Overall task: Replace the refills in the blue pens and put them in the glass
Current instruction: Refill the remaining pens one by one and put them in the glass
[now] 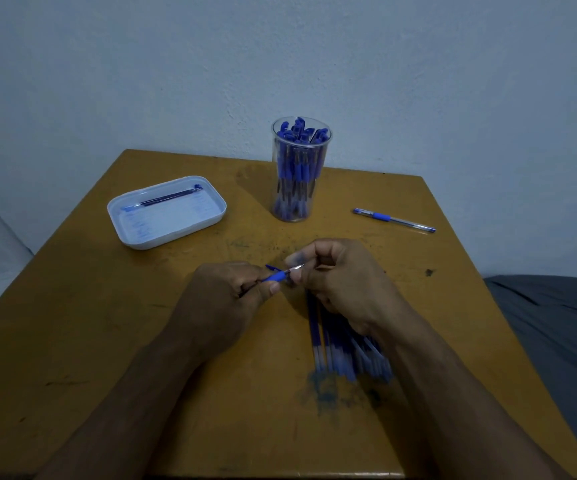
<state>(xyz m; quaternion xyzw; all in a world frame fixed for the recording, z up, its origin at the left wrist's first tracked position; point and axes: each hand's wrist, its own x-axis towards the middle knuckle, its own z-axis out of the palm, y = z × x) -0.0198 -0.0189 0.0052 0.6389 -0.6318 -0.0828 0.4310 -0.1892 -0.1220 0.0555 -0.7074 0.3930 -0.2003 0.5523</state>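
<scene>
My left hand (pixel 226 292) grips a blue pen (pixel 275 276) by its barrel over the middle of the table. My right hand (pixel 340 275) pinches the pen's silver tip end with thumb and fingers. Under my right wrist lies a bundle of blue refills (pixel 339 355) on the table. A clear glass (pixel 300 169) at the back holds several blue pens standing upright. Another blue pen (pixel 394 220) lies alone to the right of the glass.
A white tray (pixel 166 211) at the back left holds one dark refill. The wooden table (pixel 107 323) has ink stains near the refills. A grey cloth (pixel 557 323) lies beyond the table's right edge. The wall stands close behind.
</scene>
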